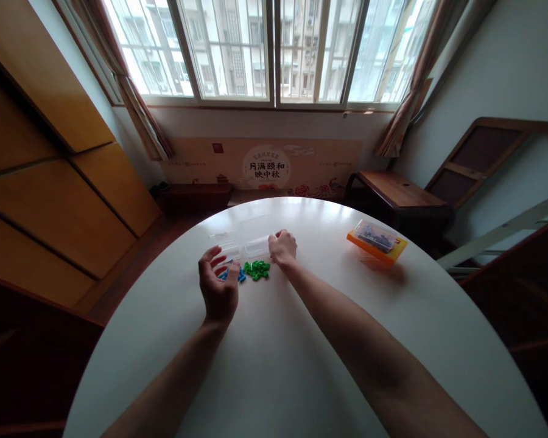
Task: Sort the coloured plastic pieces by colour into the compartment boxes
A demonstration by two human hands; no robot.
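Note:
My left hand (218, 285) is curved over the table with its thumb and fingers apart, and I see nothing held in it. Small blue pieces (242, 275) lie beside its thumb, partly hidden behind the hand. A pile of small green pieces (257, 269) lies between my two hands. My right hand (283, 246) is closed, its fingers at the right end of a clear plastic box (257, 246) behind the green pile. Another clear plastic container (226, 238) stands behind my left hand. Whether that one has a lid I cannot tell.
The round white table (274, 365) fills the lower view. On its right side an orange box (374, 255) carries a clear case (375, 234) with dark pieces inside. Beyond the table's edge are a wooden side table (399, 188) and wooden cabinets (64, 213).

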